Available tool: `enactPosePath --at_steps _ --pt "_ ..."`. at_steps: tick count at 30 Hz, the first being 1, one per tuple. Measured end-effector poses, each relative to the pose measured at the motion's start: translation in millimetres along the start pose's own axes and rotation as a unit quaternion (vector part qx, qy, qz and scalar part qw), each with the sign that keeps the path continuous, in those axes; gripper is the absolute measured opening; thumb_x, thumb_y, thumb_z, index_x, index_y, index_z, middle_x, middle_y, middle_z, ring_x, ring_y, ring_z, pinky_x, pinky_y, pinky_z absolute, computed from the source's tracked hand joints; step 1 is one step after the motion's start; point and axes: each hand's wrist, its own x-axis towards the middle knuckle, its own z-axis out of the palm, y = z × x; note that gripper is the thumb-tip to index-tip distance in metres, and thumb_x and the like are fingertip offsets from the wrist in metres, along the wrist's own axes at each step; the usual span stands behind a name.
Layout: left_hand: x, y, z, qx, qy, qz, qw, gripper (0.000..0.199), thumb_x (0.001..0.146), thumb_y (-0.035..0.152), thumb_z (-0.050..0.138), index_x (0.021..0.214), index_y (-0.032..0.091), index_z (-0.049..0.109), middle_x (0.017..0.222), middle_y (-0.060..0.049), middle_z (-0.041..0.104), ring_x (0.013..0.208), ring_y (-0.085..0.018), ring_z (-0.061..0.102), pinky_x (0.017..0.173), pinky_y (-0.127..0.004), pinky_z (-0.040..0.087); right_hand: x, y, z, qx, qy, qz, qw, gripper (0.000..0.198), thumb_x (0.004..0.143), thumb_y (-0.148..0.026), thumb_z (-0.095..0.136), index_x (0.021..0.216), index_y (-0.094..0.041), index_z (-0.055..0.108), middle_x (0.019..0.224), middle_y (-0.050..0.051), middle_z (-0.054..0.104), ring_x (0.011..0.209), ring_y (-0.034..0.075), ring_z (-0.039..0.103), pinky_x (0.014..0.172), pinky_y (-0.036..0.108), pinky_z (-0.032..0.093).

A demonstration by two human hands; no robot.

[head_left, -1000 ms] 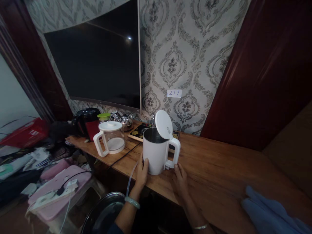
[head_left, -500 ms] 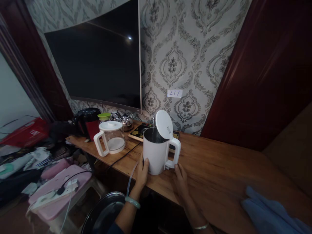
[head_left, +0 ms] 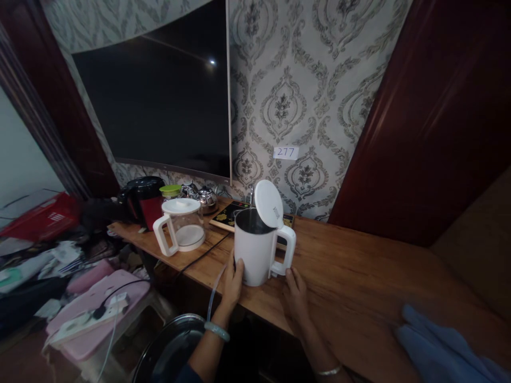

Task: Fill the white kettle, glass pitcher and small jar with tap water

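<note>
A white electric kettle [head_left: 255,258] stands upright on the wooden table, its round lid [head_left: 269,204] tipped up. A thin metal spout [head_left: 252,194] shows behind its dark mouth; the water level inside is hard to see. My left hand [head_left: 233,279] is closed against the kettle's left side, thumb on the front and the other fingers partly hidden. My right hand [head_left: 295,290] lies by the lower end of the kettle's handle [head_left: 290,247], fingers stretched forward, fingertips at or just touching it, without wrapping round it.
A glass pot [head_left: 189,226] with a white lid and handle stands to the left. Behind are a dark patterned panel [head_left: 223,218], shiny metal teapots [head_left: 207,198] and a red-black appliance [head_left: 149,202]. A blue cloth [head_left: 443,346] lies right; a pink stool [head_left: 91,330] holds a power strip.
</note>
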Motion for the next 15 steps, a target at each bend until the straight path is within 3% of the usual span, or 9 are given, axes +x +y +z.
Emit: enactPosePath --at_steps 7,15 --pt "0.9 -4.4 1.3 -0.005 0.015 0.006 1.000 0.076 0.089 0.074 0.050 0.141 0.018 0.057 0.153 -0.015 0.053 0.151 -0.031 0.037 0.125 -0.047 0.028 -0.1 1.1 -0.5 0.012 -0.001 0.021 1.000 0.062 0.078 -0.072 0.064 0.106 -0.018 0.076 0.111 0.012 0.077 0.112 0.031 0.065 0.097 0.043 0.049" --pt "0.0 0.3 -0.3 0.002 0.000 0.000 1.000 0.078 0.089 0.074 0.048 0.143 0.017 0.054 0.157 -0.015 0.049 0.153 -0.030 0.034 0.127 -0.046 0.026 -1.2 -8.2 0.2 0.021 0.015 0.024 0.999 0.063 0.074 -0.074 0.067 0.102 -0.018 0.077 0.109 0.012 0.078 0.110 0.032 0.066 0.096 0.042 0.050"
